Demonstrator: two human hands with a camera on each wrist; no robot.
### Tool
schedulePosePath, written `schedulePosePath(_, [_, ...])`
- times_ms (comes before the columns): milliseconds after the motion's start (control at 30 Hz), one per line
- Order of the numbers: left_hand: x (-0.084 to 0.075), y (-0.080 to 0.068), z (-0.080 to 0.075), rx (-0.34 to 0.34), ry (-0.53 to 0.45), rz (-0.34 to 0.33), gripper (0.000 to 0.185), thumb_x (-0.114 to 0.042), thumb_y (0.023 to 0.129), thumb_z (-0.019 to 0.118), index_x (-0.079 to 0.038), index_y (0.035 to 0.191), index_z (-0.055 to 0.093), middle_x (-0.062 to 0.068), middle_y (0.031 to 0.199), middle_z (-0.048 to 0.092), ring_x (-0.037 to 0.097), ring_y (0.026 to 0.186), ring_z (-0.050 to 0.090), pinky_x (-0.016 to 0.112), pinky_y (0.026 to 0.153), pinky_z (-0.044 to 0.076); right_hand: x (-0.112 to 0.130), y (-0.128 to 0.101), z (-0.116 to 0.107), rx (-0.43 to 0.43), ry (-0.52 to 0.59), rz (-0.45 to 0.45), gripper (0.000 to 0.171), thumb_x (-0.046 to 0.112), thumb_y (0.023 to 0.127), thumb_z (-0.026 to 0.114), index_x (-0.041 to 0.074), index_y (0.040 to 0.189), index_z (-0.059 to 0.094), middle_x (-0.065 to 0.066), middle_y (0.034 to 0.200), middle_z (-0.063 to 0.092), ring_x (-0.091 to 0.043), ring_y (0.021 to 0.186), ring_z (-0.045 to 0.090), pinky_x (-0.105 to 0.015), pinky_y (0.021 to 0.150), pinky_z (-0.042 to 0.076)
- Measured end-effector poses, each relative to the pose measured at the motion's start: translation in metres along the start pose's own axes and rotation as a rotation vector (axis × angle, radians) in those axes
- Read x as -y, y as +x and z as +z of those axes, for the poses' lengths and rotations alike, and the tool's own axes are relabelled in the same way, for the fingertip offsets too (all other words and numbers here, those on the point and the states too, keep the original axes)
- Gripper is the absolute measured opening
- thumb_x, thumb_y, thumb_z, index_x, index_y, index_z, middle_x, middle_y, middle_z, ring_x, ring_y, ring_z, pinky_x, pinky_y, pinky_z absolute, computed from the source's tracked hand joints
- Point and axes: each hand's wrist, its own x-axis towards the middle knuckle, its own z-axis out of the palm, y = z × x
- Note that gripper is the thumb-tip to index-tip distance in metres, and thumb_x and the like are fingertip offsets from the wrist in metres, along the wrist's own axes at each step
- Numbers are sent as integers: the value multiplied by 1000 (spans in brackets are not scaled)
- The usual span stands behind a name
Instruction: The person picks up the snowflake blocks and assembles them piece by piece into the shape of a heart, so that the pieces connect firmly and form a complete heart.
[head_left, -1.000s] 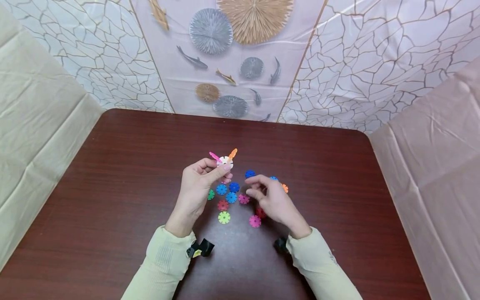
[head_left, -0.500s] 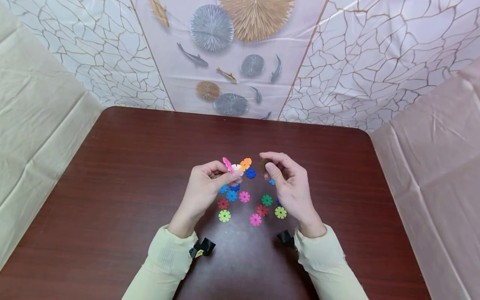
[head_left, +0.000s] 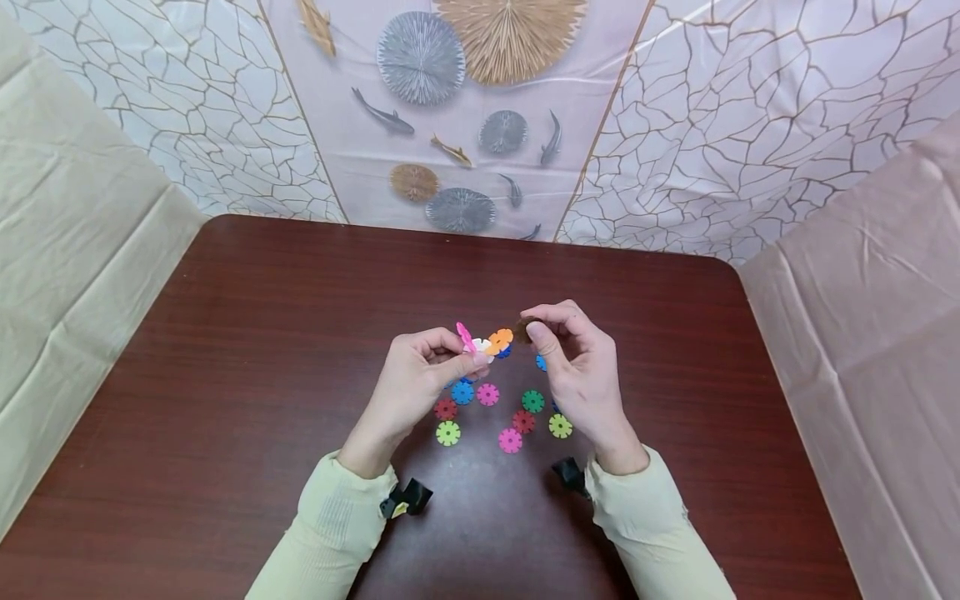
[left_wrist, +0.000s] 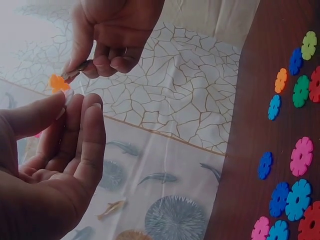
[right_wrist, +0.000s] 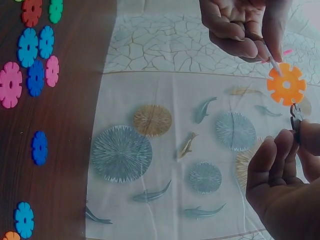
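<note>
My left hand [head_left: 416,371] pinches a white notched disc [head_left: 481,344] between thumb and fingers, raised over the table. A pink notched disc [head_left: 463,335] and an orange one [head_left: 500,340] are joined to the white disc at its far side, fanning out like petals. My right hand [head_left: 583,362] pinches a dark brown notched disc [right_wrist: 295,120] by thumb and forefinger. In the right wrist view, the top of that brown disc is right at a notch on the orange disc's rim, edge to edge. Fingers partly hide the white disc.
On the dark wooden table [head_left: 300,292], several loose notched discs lie below the hands, among them a lime disc [head_left: 448,433], a pink disc [head_left: 511,441] and a green disc [head_left: 533,401]. Patterned cloth [head_left: 495,183] hangs behind the table's far edge.
My right hand has picked up the brown disc and lifted it level with the left hand. The joined discs have moved right, turned, and come up to the brown disc.
</note>
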Motion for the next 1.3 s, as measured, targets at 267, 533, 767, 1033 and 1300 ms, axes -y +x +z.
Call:
schedulePosePath(267, [0, 0, 0, 13, -27, -27, 15, -6, 86, 73, 6, 88, 64, 20, 91, 70, 42, 85, 69, 42, 85, 56, -1, 0, 1, 13, 13, 24, 18, -8, 91, 60, -9, 109, 64, -17, 90, 61, -18, 76, 57, -24, 67, 52])
schedulePosePath(533, [0, 0, 0, 12, -21, -10, 14, -3, 85, 73, 7, 86, 64, 17, 87, 71, 47, 85, 68, 45, 82, 56, 3, 1, -2, 56, 21, 88, 20, -7, 89, 63, -8, 109, 66, -16, 94, 66, -19, 77, 64, -27, 72, 57])
schedulePosePath(767, [0, 0, 0, 16, 20, 25, 13, -3, 83, 75, 6, 83, 66, 16, 81, 71, 40, 77, 70, 45, 75, 58, 1, 0, -3, 68, -14, 61, 16, -8, 87, 66, -7, 103, 68, -20, 82, 65, -15, 69, 61, -21, 59, 51])
schedulePosePath(1033, [1, 0, 0, -4, -37, -5, 17, -6, 83, 76, 7, 83, 64, 18, 82, 71, 46, 79, 68, 44, 77, 58, -26, -1, -2, 48, 91, 82, 21, -3, 88, 67, 0, 109, 70, -16, 87, 68, -24, 66, 65, -30, 65, 58])
schedulePosePath(1300, [1, 1, -3, -82, -67, -20, 23, -16, 84, 77, 5, 89, 67, 17, 82, 72, 31, 74, 71, 40, 78, 58, -31, -1, -1, 90, 126, 103, 28, 7, 97, 58, 6, 124, 65, -14, 86, 68, -24, 72, 66, -32, 71, 59])
